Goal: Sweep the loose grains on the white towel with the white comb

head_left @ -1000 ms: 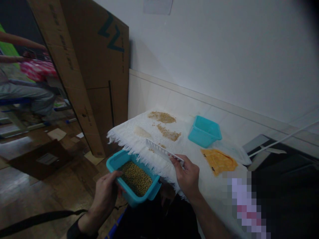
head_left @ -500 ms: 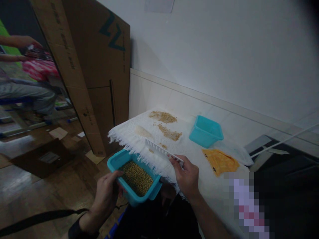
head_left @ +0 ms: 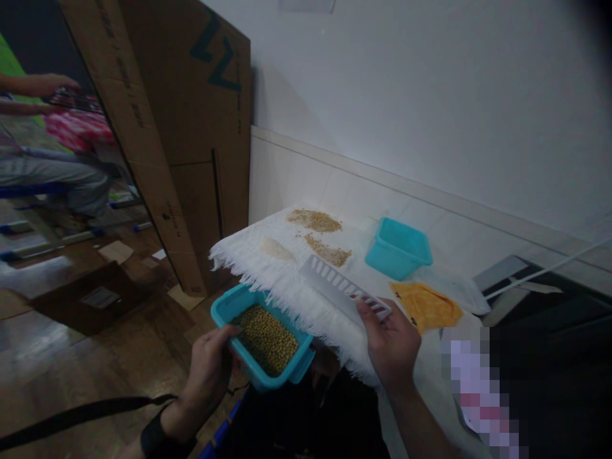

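My left hand (head_left: 208,360) is closed on the near left rim of a turquoise plastic bin (head_left: 268,381). Soybeans (head_left: 268,338) fill much of this bin, which is held just below the fringed edge of a white cloth (head_left: 239,254). In my right hand (head_left: 396,347) is a white slotted plastic strip (head_left: 329,287), pinched at its right end and tilted above the cloth. Beyond the strip lie a far heap of beans (head_left: 325,221) and a nearer patch of beans (head_left: 335,255). A thin pale patch of grains (head_left: 277,248) is spread to their left.
A second turquoise bin (head_left: 394,258) stands on the table near the wall, beside a yellow cloth (head_left: 428,306) and a clear plastic bag (head_left: 454,290). A tall cardboard box (head_left: 191,127) rises at the left. Behind it, another person's hand (head_left: 52,84) shows.
My right hand has moved right and toward me, turning the slotted strip so its broad face shows. The small clump of beans by the strip is no longer visible. My left hand still holds the bin.
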A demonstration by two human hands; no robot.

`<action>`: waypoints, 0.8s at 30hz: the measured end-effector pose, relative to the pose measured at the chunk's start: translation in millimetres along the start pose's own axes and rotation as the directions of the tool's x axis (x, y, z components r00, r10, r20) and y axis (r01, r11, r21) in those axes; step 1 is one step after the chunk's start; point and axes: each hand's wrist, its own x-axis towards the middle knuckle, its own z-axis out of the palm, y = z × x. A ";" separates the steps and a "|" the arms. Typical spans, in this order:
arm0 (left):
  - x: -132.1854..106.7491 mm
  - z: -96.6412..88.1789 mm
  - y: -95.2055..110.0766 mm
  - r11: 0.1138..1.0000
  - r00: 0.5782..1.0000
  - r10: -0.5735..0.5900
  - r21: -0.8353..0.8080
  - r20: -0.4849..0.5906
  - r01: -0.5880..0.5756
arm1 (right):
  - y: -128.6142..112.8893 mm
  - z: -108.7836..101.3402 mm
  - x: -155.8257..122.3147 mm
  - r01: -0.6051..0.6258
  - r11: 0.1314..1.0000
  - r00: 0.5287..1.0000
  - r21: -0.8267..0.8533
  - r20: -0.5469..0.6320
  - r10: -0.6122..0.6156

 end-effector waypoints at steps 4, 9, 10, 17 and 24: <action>1.1 0.4 0.9 1.000 1.000 -0.016 -0.015 -0.006 0.016 | 11.4 3.6 17.6 -0.095 0.995 0.995 0.030 -0.033 0.096; 1.9 0.2 0.6 0.999 1.000 -0.025 -0.021 -0.008 0.025 | 14.1 20.0 19.1 -0.228 0.955 0.972 0.191 0.109 0.210; 2.2 0.2 0.4 0.999 1.000 -0.024 -0.022 -0.011 0.024 | 15.9 23.3 19.4 -0.250 0.943 0.965 0.218 0.137 0.224; 4.0 -2.0 -1.7 1.000 1.000 -0.022 -0.005 -0.017 0.022 | 44.8 31.4 42.9 -0.368 0.874 0.930 0.317 0.134 0.343; 1.7 -0.3 2.1 1.000 0.999 -0.031 -0.001 -0.032 0.031 | 68.6 20.7 70.5 -0.369 0.831 0.917 0.417 0.016 0.399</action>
